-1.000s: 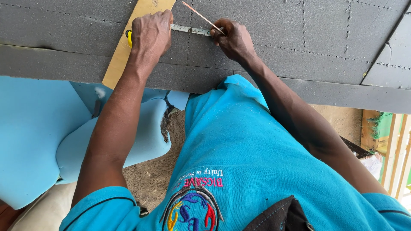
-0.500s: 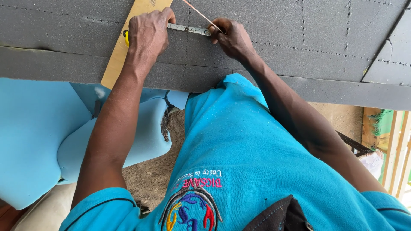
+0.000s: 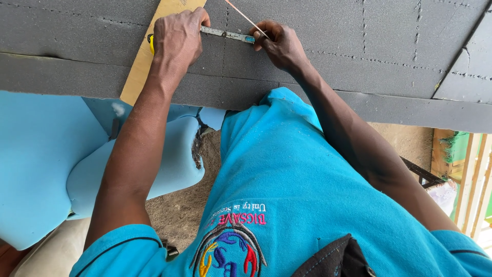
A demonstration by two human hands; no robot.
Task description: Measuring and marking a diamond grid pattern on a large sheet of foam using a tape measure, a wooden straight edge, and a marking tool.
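Grey foam sheeting (image 3: 359, 46), thick and dotted with seam lines, filled the upper part of the frame as a worktop. At upper left, the person's left hand (image 3: 177, 38) was clenched over a yellow tape measure case (image 3: 152, 44), pressing it down where a tan strip of board (image 3: 148, 56) crossed the foam. From under that hand a metal tape blade (image 3: 228, 35) ran rightward, lying flat on the foam near the top centre. The right hand (image 3: 279, 43) pinned the blade's far end while grasping a thin pinkish stick (image 3: 246, 18), probably a pencil or marker, though it was too slender to tell; its tip met the blade's end. Lower down, the person's bright blue shirt (image 3: 287, 174) filled the centre, with pale blue foam cushions (image 3: 46, 154) at lower left and bare earth floor (image 3: 179, 210) between.

A likely risk: soft foam yields under pressure, so either hand pushing unevenly could shift the blade and put the mark off. The case could also slide on the smooth board.
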